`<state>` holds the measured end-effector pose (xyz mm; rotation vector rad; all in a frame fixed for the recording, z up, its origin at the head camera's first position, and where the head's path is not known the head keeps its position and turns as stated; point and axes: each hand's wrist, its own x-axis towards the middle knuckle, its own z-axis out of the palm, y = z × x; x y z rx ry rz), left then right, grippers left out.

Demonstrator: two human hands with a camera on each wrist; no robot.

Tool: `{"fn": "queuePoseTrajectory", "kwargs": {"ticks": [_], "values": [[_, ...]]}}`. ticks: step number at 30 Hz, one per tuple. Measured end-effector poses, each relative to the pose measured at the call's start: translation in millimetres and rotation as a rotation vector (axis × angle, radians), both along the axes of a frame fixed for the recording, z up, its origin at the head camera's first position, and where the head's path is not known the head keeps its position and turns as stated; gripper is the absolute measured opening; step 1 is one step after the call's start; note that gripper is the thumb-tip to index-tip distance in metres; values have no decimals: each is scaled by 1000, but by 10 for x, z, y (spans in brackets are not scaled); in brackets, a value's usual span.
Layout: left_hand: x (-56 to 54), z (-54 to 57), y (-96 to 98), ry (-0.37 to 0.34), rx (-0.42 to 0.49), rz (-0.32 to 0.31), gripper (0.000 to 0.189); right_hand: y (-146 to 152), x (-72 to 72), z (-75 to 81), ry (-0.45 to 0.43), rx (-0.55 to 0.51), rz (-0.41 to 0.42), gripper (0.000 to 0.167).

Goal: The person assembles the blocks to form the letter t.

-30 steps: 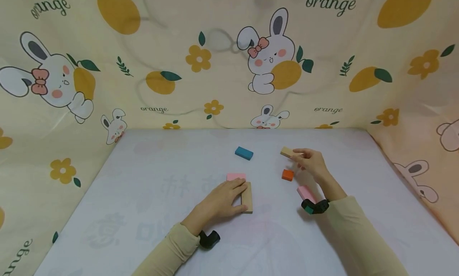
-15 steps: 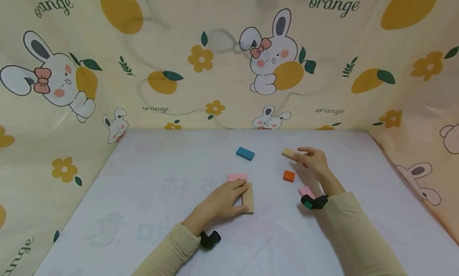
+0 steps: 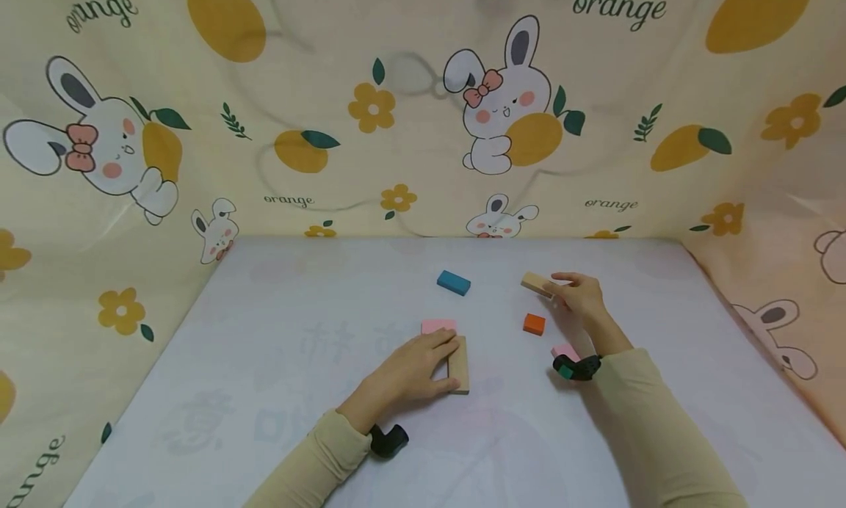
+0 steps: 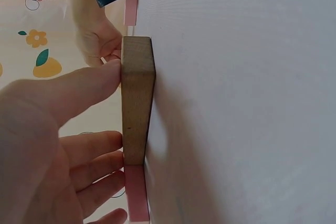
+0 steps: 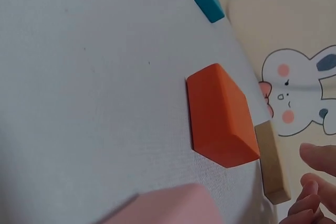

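My left hand rests on a plain wooden block, its thumb near the block's near end and fingers stretched toward the far end. Against that far end lies a pink block, partly under the fingertips. In the left wrist view, thumb and fingers touch the wooden block and reach the pink block. At the back right, my right hand is beside the right end of a second wooden block on the table. The right wrist view shows its fingers apart from this block.
An orange block lies in front of the right-hand wooden block. A second pink block is partly hidden by the right wrist camera. Farther back lies a blue block. A printed cloth rises behind the white tabletop.
My right hand has drawn slightly to the right, baring more of the wooden block beside it. The left hand holds its place. The whole view has shifted slightly.
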<state>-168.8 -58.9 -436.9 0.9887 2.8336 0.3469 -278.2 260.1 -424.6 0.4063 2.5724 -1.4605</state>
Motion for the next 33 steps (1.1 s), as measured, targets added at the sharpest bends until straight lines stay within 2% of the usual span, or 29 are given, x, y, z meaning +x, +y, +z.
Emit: {"fn": "queuePoseTrajectory", "kwargs": {"ticks": [6,11,15,27,33], "values": [[-4,-18,11,3,-9,3,67,38,-60,-43,-46,-7,-43,62],[-2,7,12,10,0,-6,66,43,-85,-57,-91,-46,-84,65],[-5,8,12,12,-8,-5,66,30,-96,-78,-116,-66,-90,63],[-4,2,-1,1,-2,-8,67,39,-146,-177,-164,-16,-82,68],[-7,-4,1,0,-10,-3,67,32,-152,-175,-167,0,-82,68]]}}
